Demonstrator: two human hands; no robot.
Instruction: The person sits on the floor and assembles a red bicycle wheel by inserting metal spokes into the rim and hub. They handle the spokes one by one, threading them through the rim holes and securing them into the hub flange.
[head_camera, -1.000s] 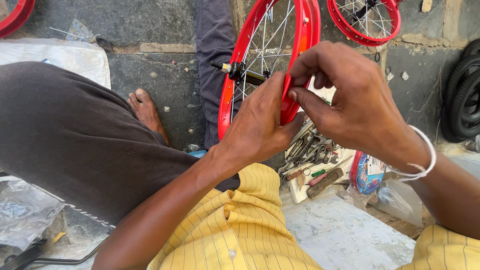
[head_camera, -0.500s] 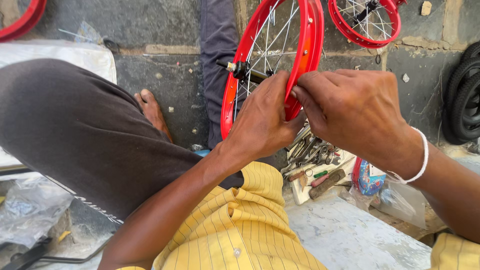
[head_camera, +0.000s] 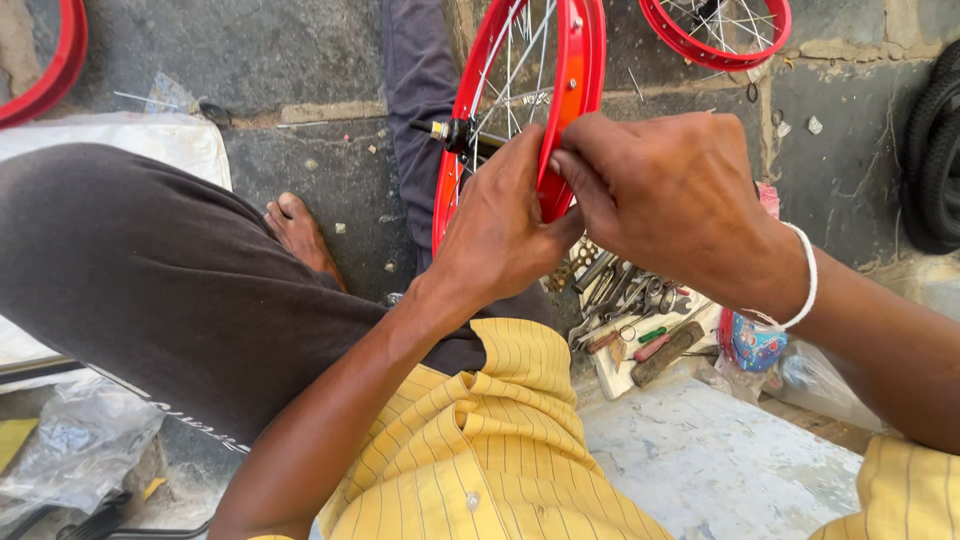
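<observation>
Hands both on a red rim (head_camera: 575, 90) here, the spoked wheel standing upright on the stone floor (head_camera: 300, 160) right in front of the person. Left hand (head_camera: 500, 225) is wrapped around the near edge of the rim from the left, grip clamped on it, thumb poking out toward the other hand. Right hand (head_camera: 675, 195) comes in from the right with the fingertips (head_camera: 570, 165) pinched together against the rim's edge, so that grip is closed on the rim too; can't tell if there's anything small held between the fingers. The two hands are touching or as good as touching at the rim.

You can see the hub axle (head_camera: 440, 128) sticking out to the left through the spokes. White bangle (head_camera: 805, 285) on the right wrist, yellow striped shirt (head_camera: 480, 440) at the bottom of the frame, dark trouser knee (head_camera: 130, 270) filling the left side with a bare foot (head_camera: 300, 235) beyond it.

Below the hands there's a tray of tools (head_camera: 635, 320), wrenches and a couple of screwdrivers with coloured handles, all jumbled. A second red rim (head_camera: 715, 40) is up top right, black tyres (head_camera: 935, 150) at the right edge, crumpled plastic (head_camera: 80, 445) bottom left.
</observation>
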